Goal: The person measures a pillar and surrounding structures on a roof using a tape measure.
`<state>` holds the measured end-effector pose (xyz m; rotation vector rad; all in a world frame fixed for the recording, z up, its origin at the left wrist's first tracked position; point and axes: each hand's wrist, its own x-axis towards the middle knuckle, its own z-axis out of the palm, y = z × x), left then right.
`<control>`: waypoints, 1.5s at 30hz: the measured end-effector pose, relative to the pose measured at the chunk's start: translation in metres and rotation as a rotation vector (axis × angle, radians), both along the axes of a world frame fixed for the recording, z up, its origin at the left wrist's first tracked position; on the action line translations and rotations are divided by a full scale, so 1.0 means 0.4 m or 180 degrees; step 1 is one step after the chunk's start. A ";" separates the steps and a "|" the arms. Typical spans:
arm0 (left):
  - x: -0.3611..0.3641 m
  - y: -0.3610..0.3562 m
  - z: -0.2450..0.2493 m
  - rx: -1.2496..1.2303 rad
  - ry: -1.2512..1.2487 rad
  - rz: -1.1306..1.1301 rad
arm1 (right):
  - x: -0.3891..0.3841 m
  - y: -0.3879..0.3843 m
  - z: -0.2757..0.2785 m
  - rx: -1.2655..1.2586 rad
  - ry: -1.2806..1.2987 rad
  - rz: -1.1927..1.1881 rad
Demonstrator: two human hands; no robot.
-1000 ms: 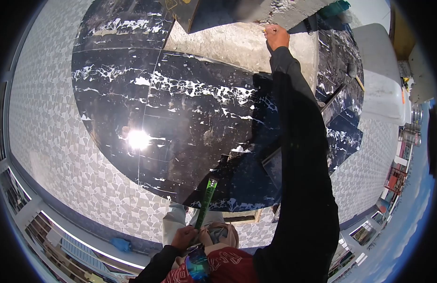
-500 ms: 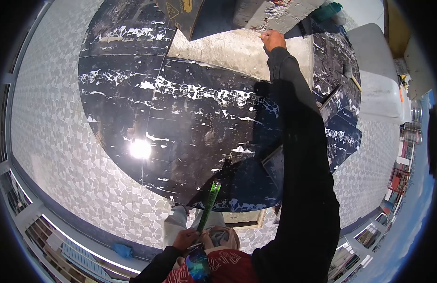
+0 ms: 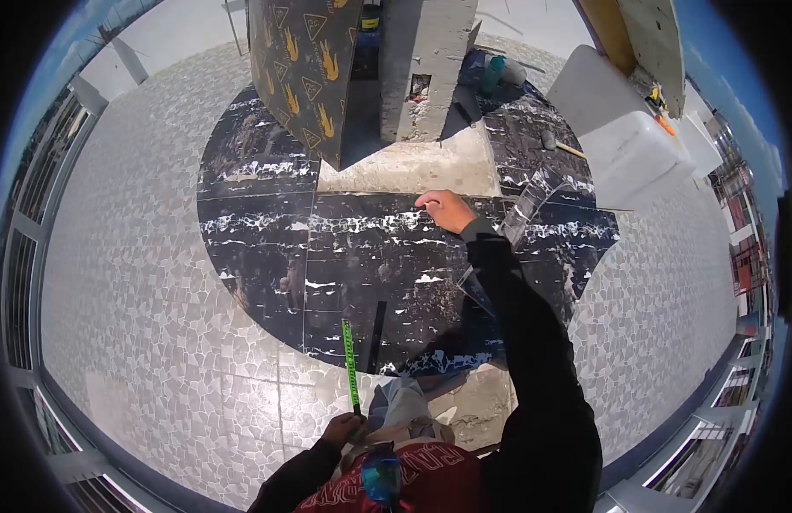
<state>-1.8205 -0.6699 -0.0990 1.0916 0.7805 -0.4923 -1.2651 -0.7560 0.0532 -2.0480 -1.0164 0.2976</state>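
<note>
My left hand, low in the view near my body, is closed around the bottom of a green tape measure blade, which sticks up over the floor. My right hand is reached forward over the black marbled floor covering, near the edge of a bare concrete strip. Its fingers are curled together, and whatever they might hold is too small to make out. Behind that strip stands a concrete pillar, with a dark printed board upright to its left.
Right of the pillar are a teal bottle and a mallet. A clear angular strip lies by my right forearm. Farther right is a large white block. Stone-patterned tiles surround the black covering.
My view has tilted up, showing more of the pillar and board. My right hand has drawn back from beside the pillar to the near edge of the concrete strip. The green blade remains in my left hand.
</note>
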 end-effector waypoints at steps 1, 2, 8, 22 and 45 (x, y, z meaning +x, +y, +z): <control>-0.010 0.015 0.001 -0.0167 -0.0275 0.0013 | -0.137 -0.036 0.051 0.0089 0.0643 0.0223; -0.031 0.030 -0.007 -0.0184 -0.0286 -0.0278 | -0.281 -0.072 0.094 -0.0015 0.1614 0.0190; -0.231 0.091 -0.127 -0.1067 -0.0486 0.0495 | -1.039 -0.384 -0.311 -0.1859 0.0832 0.0210; -0.589 0.352 -0.324 0.1268 0.0852 -0.2363 | -2.384 -1.157 -0.656 -0.1491 0.4467 -0.6198; -0.175 -1.710 -0.167 0.0256 -0.0768 -0.2191 | -2.723 -2.543 -0.850 -0.4666 0.2598 -0.1936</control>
